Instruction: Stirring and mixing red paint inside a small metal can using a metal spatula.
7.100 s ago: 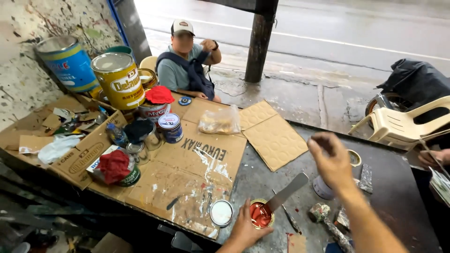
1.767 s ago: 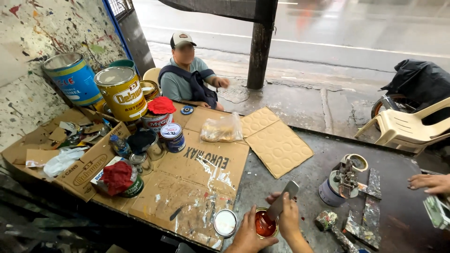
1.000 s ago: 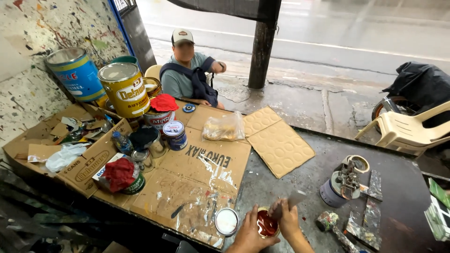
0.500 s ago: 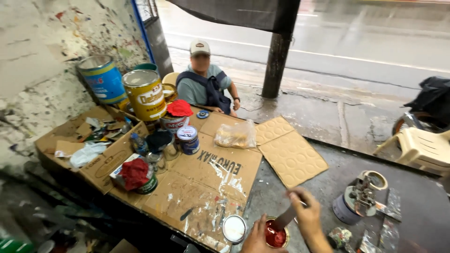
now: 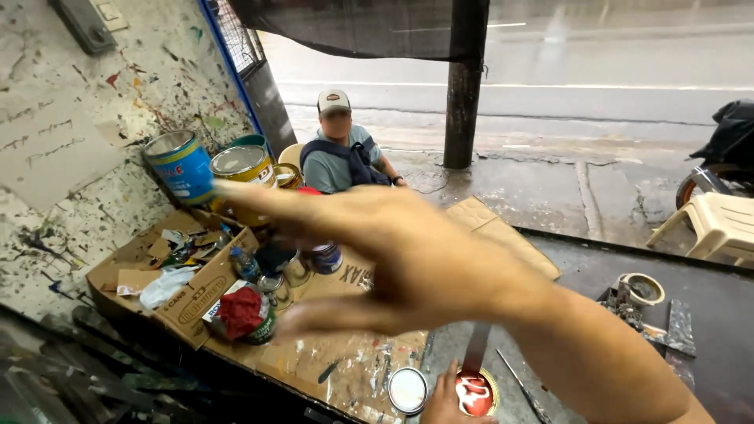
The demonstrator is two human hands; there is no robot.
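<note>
My right hand (image 5: 393, 259) is raised close to the camera, blurred, its fingers spread toward the left and holding nothing. It hides much of the table behind it. At the bottom edge my left hand (image 5: 446, 402) rests against a small open can of red paint (image 5: 479, 394) and holds it. A flat metal stirring blade (image 5: 474, 349) stands in the can on its own. The can's round lid (image 5: 408, 390) lies just left of it on paint-spattered cardboard (image 5: 345, 365).
A large yellow can (image 5: 239, 163) and a blue can (image 5: 182, 165) stand at the back left by the spattered wall. A cardboard box of scraps (image 5: 188, 294), a red rag (image 5: 239, 310), a tape roll (image 5: 640, 289), a seated person (image 5: 342, 153), a post (image 5: 463, 78), a plastic chair (image 5: 719, 228).
My right hand has let go of the stirring blade and swung up in front of the camera toward the left. The blade stays in the red paint. The view has tilted up.
</note>
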